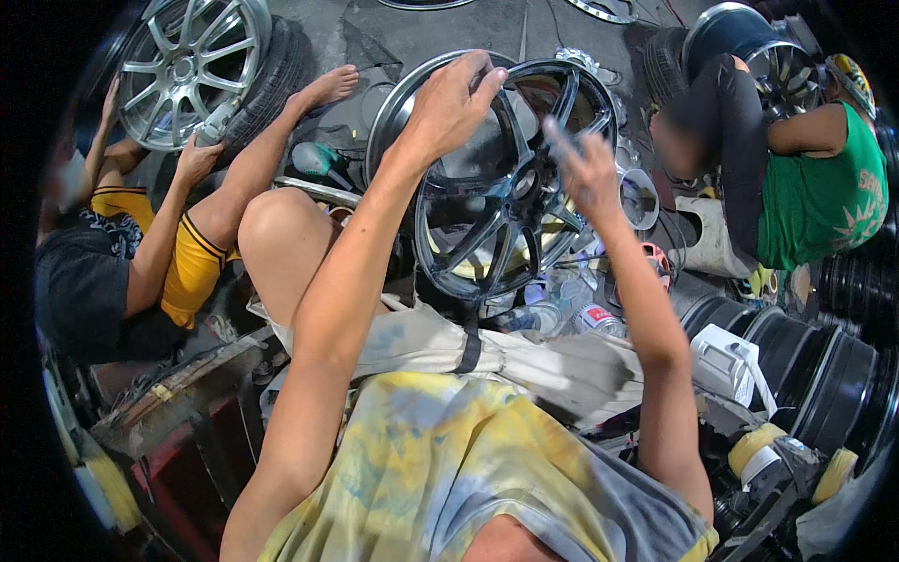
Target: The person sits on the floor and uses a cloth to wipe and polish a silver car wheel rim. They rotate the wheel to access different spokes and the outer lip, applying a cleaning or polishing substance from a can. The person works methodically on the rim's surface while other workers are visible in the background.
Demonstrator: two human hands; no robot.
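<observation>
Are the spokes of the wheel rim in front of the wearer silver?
No, the front rim has glossy black spokes, unlike the silver rim at upper left.

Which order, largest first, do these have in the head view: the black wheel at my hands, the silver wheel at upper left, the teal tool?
1. Black wheel
2. Silver wheel
3. Teal tool

From my feed I see a matte, scuffed grey floor (506, 26) at the far side; the light over it is dim and uneven; to the right, glossy black cylindrical wheel rims (813, 375) sit packed together, streaked with pale reflections.
</observation>
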